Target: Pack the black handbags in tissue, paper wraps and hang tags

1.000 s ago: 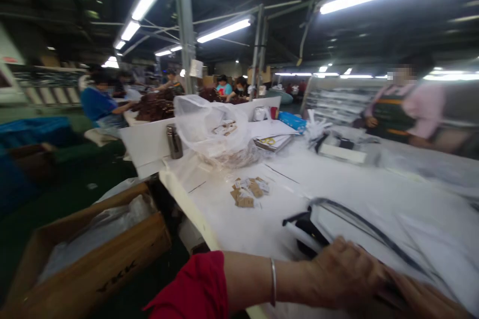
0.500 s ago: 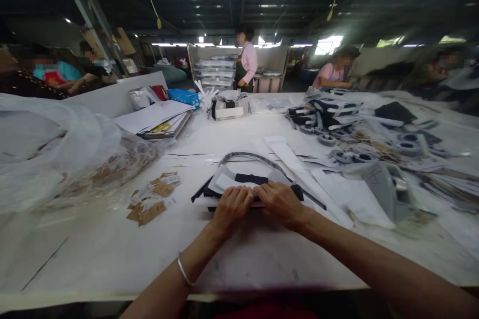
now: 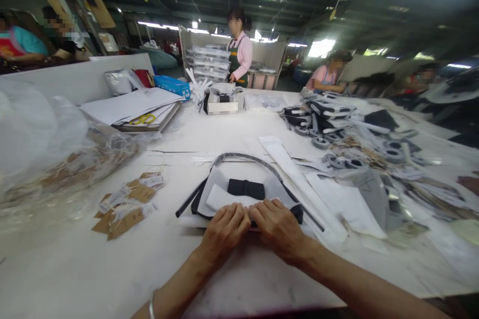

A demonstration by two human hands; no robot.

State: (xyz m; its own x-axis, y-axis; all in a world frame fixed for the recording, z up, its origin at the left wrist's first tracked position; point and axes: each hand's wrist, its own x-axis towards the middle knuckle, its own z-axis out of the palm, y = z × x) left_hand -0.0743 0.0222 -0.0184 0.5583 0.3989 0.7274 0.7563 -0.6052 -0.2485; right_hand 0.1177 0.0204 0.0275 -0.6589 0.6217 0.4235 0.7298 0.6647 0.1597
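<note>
My left hand (image 3: pixel 224 231) and my right hand (image 3: pixel 279 229) lie side by side, fingers curled down, pressing on the near edge of a flat black and white piece (image 3: pixel 243 194) on the white table (image 3: pixel 112 269). A black bow-like strip (image 3: pixel 246 188) sits on top of that piece, just beyond my fingertips. A thin dark curved band (image 3: pixel 247 158) arches behind it. I cannot make out whether the fingers pinch anything.
Brown paper tags (image 3: pixel 127 204) lie to the left, next to a clear plastic bag (image 3: pixel 48 154). Stacked papers with scissors (image 3: pixel 138 112) are at the far left. Black and white parts and rings (image 3: pixel 348 134) cover the right. People work beyond the table.
The view swung from the left side of the table to straight ahead, then tilted slightly. Both hands stay together on the black and white piece, a little nearer to me.
</note>
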